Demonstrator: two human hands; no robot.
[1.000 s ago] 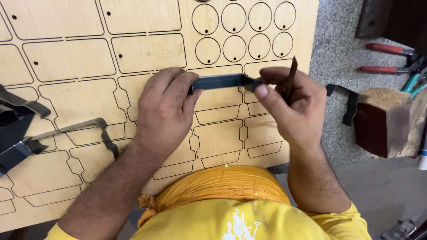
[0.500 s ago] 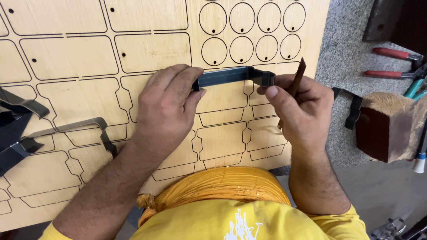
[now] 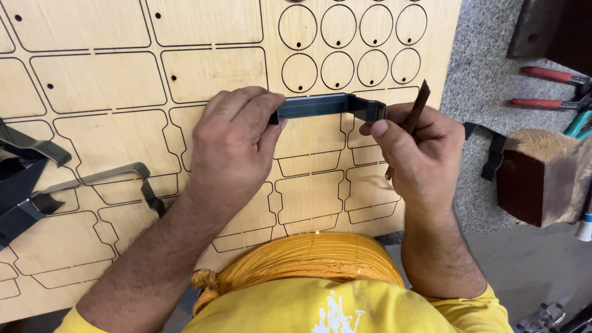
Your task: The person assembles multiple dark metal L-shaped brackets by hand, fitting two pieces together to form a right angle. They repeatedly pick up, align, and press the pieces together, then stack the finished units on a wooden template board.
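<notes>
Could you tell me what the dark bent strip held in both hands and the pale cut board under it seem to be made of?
The dark bent strip looks like thin sheet metal: a dull grey sheen and crisp folds. The pale cut board seems to be plywood: light wood grain, with dark, scorched-looking cut outlines.

The left hand [image 3: 237, 145] covers the near end of the dark metal strip [image 3: 327, 106], so its grip there is hidden. At three o'clock, the red-handled pliers [image 3: 549, 75] run off the edge. At nine o'clock, bent dark brackets [image 3: 24, 179] are cut off too.
</notes>
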